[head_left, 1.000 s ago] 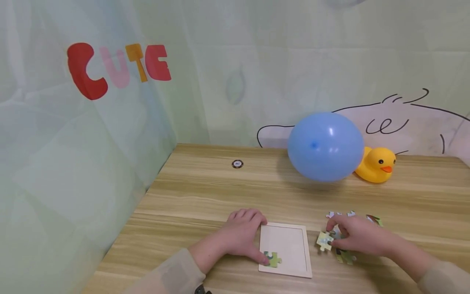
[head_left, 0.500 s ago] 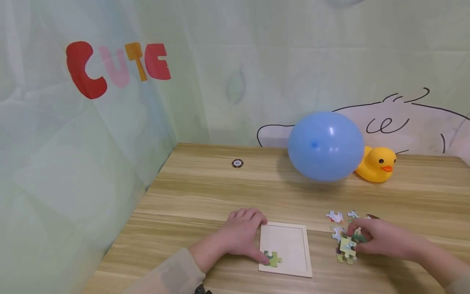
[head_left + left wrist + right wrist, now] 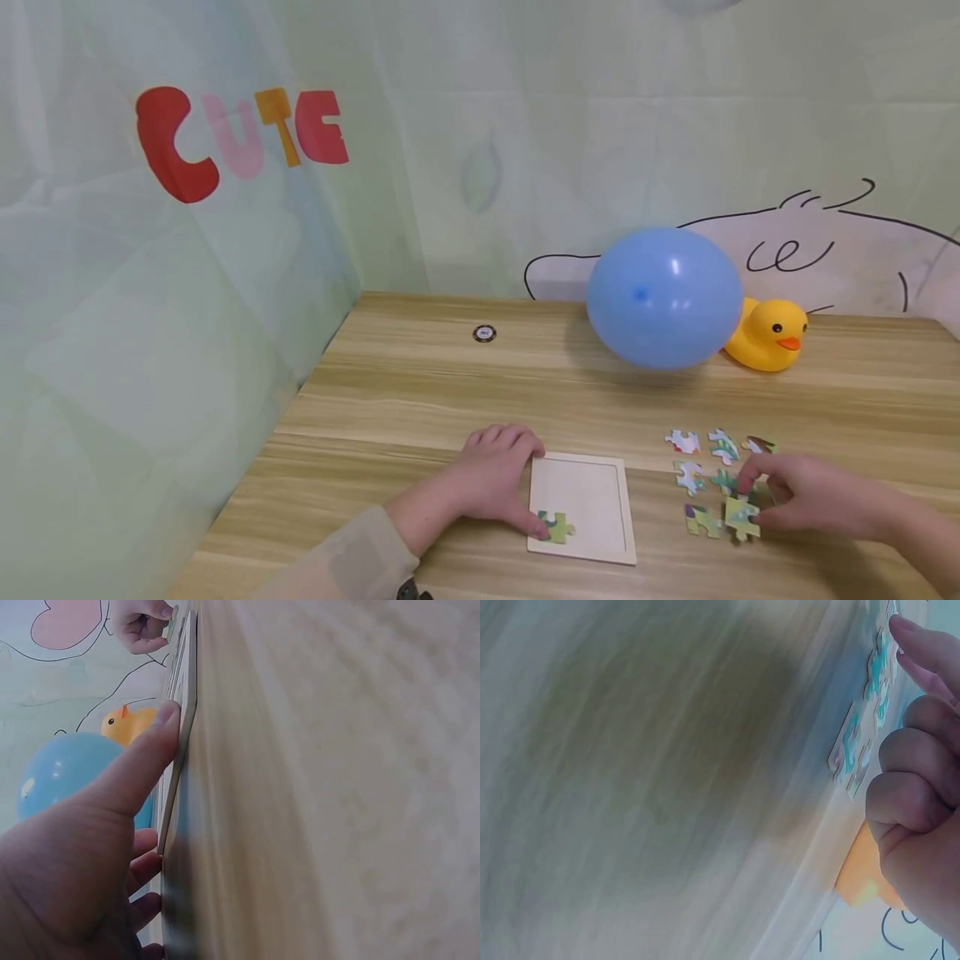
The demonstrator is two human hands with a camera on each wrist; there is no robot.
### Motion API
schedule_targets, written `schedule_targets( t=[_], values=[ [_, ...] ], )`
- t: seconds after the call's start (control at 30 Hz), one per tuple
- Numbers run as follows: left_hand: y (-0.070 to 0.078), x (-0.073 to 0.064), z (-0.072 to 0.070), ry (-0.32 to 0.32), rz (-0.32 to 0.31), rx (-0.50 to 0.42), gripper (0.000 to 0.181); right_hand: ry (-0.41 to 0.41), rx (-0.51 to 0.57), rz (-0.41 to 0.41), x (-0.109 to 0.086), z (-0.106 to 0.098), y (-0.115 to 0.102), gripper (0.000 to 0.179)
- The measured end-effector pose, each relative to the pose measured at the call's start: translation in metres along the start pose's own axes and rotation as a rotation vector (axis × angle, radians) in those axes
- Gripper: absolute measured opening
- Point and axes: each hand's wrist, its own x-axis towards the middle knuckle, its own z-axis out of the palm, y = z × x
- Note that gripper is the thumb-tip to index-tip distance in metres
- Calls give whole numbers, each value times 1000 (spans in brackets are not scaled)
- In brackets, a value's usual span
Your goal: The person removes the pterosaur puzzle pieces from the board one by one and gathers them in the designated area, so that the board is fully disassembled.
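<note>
My right hand (image 3: pixel 806 496) pinches a green-yellow jigsaw piece (image 3: pixel 741 518) between thumb and fingers, just above the table at the right. Several loose jigsaw pieces (image 3: pixel 688 477) lie behind and left of it; the hand covers some of them. My left hand (image 3: pixel 495 475) rests at the left edge of a pale wooden puzzle tray (image 3: pixel 592 492), fingers by its far corner. Its straight thumb presses down near a green jigsaw piece (image 3: pixel 558 528) in the tray's near left corner. The left wrist view shows the thumb (image 3: pixel 150 754) over the tray's edge.
A blue balloon (image 3: pixel 665 298) and a yellow rubber duck (image 3: pixel 767 336) stand at the back of the wooden table (image 3: pixel 405 383). A round chip (image 3: pixel 484 333) lies farther left. A printed cloth (image 3: pixel 465 150) hangs behind and to the left.
My right hand has carried the pinched jigsaw piece rightward, away from the tray and over the loose pieces, uncovering several of them. My left hand and the tray have stayed put.
</note>
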Motion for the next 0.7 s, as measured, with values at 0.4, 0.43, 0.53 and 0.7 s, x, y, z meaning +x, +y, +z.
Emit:
schedule_targets(
  t=[0.4,0.43,0.53,0.7],
  values=[
    [0,0,1,3,4,-16,90,-7,-10,-48,-5,5,10,22],
    [-1,0,1,4,7,-18,90,-8,-6,-48,-5,5,10,22],
    [-1,0,2,4,13,-20,90,-18,7,-14,-5,4,9,23],
    [-1,-1,1,1,15,-21,91,-13,16,-6,-5,4,7,23]
  ],
)
